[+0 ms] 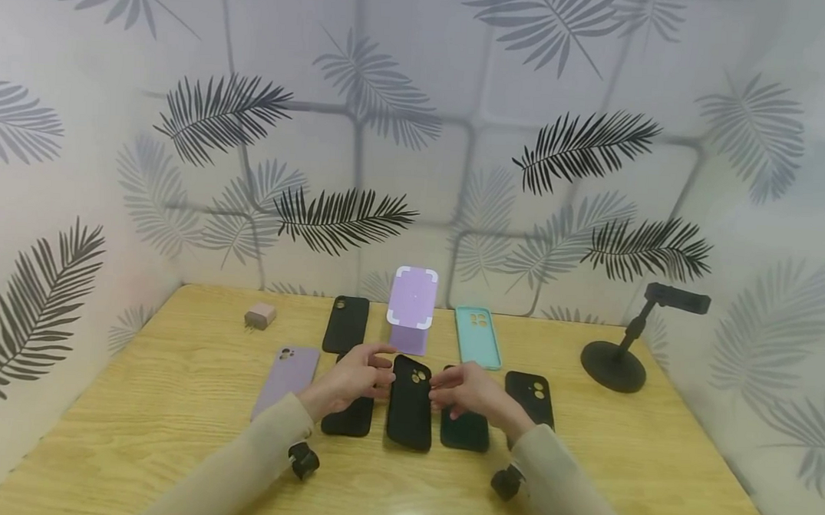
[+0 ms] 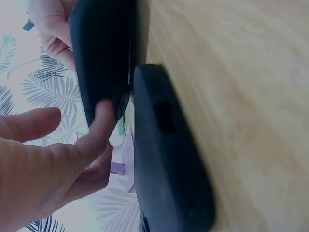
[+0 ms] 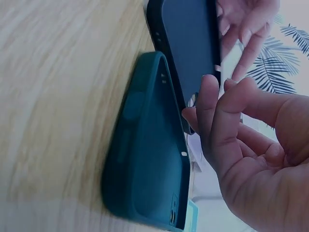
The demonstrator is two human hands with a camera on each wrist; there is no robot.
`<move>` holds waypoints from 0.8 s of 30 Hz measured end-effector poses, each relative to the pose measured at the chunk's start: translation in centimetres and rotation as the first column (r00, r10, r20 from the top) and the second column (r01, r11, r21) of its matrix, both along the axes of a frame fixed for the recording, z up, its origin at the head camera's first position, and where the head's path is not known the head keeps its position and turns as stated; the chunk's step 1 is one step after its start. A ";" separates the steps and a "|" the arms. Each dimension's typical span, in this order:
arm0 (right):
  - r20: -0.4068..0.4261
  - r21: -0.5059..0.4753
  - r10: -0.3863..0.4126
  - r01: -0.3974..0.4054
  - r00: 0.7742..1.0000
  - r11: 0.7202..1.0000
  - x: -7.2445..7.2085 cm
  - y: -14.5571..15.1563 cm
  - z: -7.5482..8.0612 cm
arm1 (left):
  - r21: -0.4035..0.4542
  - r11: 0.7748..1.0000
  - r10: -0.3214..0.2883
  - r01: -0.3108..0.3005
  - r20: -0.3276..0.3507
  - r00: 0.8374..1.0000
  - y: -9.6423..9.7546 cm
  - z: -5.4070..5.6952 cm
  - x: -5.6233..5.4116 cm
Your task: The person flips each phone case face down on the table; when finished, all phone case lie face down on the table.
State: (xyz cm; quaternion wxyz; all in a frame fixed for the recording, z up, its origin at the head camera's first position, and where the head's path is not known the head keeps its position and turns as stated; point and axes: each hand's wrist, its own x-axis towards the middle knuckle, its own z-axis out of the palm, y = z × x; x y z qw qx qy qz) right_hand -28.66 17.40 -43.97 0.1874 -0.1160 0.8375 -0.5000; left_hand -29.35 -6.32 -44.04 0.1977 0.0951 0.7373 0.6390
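Observation:
A black phone case [image 1: 410,407] lies in the middle of the row, slightly tilted, between the two hands. My left hand [image 1: 355,382] has its fingertips at the left edge of this case, the thumb held apart in the left wrist view. On the other side, my right hand [image 1: 472,392] brings loosely bent fingertips to the right edge near the camera holes. Beneath the left hand sits another black case [image 1: 349,417], partly covered. A dark green case [image 3: 145,140], its hollow side showing in the right wrist view, lies under the right hand.
More cases lie around: lilac [image 1: 288,379] at left, black [image 1: 346,324] behind, light blue [image 1: 478,337] at back right, black [image 1: 529,397] at right. A lilac phone stand [image 1: 412,300] rises behind the middle. A charger plug [image 1: 261,315] and a black stand [image 1: 614,365] flank them.

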 end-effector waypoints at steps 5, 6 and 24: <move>0.040 -0.068 0.055 -0.052 0.998 0.996 0.2 -0.7 -0.2 | 0.021 1.000 0.010 -0.011 0.012 1.000 0.1 0.2 -0.6; 0.049 -0.085 0.069 -0.065 0.996 0.994 0.2 -0.9 -0.3 | 0.025 1.000 0.010 -0.010 0.014 1.000 0.0 0.2 -0.7; 0.036 -0.122 0.106 -0.101 0.994 0.987 2.5 -2.4 -0.7 | 0.074 0.997 0.004 -0.007 0.040 0.999 0.4 0.0 -1.1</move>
